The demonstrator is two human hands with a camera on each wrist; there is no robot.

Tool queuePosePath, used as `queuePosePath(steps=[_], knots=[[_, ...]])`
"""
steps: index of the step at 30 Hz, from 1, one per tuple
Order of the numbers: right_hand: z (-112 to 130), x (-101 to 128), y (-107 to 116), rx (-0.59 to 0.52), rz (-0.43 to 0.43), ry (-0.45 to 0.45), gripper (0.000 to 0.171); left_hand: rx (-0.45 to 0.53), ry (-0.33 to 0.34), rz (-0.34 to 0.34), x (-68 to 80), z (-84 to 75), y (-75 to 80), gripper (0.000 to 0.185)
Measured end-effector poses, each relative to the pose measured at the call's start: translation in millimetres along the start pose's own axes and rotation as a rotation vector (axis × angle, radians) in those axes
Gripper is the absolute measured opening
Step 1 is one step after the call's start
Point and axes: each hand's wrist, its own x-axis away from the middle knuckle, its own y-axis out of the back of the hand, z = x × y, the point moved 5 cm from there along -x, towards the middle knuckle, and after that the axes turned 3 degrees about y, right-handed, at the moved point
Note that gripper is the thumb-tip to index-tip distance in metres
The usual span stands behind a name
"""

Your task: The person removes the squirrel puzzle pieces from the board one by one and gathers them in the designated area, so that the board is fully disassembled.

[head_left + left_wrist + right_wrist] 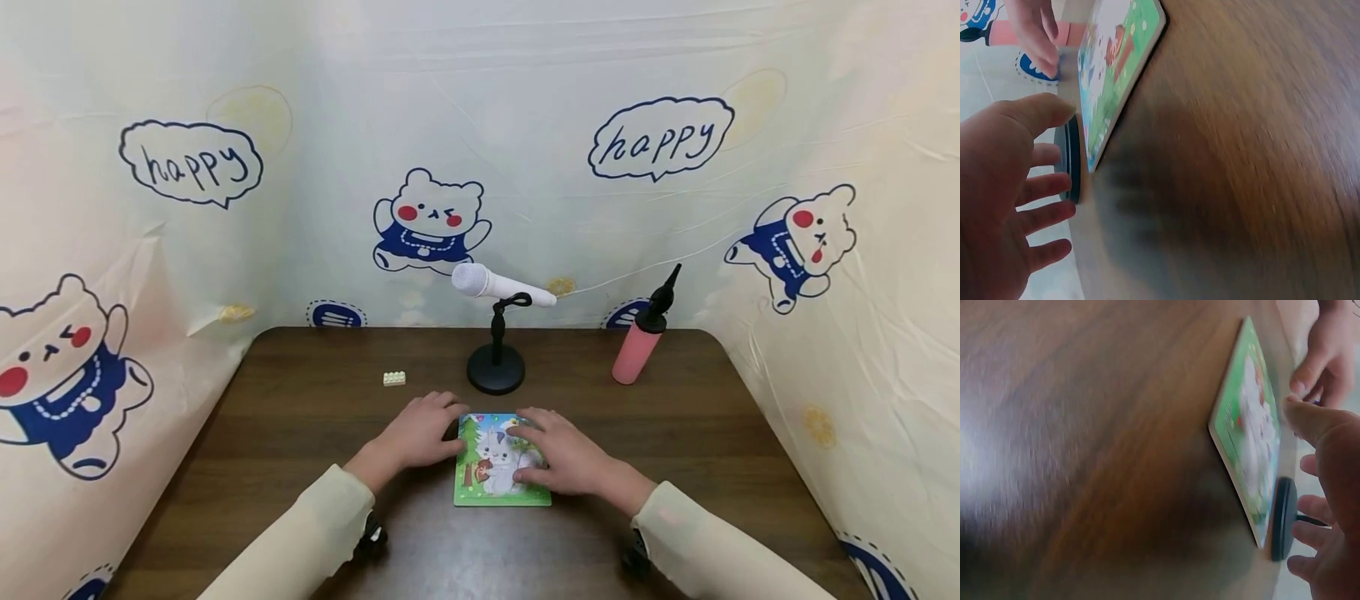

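Observation:
A flat square picture board (498,492), printed with a white cartoon kitten on green, lies on the table in front of me. My left hand (424,429) is at its left side, thumb and fingertips near the edge. My right hand (567,454) reaches over the board's right side, covering part of the picture. In the left wrist view the left hand's fingers (1047,215) are spread and hold nothing. Loosely extended fingers (1313,534) of the right hand show above the board (1235,425) in the right wrist view, also holding nothing.
Behind the board stands a white microphone (506,286) on a stand with a round black base (496,371). A small cream toy brick (393,378) lies to the left. A pink hand pump (637,354) with a black nozzle stands back right. A printed cloth hangs behind the wooden table (697,467).

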Motion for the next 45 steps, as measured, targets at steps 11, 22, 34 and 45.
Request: queuePosePath(steps=[11, 22, 34, 45], knots=[[15.6, -2.0, -20.6, 0.005, 0.054, 0.071, 0.077, -0.002, -0.025, 0.011, -16.0, -12.6, -8.7, 0.053], [16.7, -3.6, -26.0, 0.043, 0.083, 0.047, 0.075, -0.008, 0.024, 0.022, -20.4, -9.4, -10.0, 0.050], [18.6, -6.6, -23.4, 0.035, 0.102, 0.018, 0.074, 0.019, 0.057, 0.019, -25.1, -10.9, -9.3, 0.054], [16.4, -8.7, -29.5, 0.033, 0.121, 0.021, 0.075, 0.075, 0.083, 0.072, -31.9, -17.2, -20.1, 0.060]])
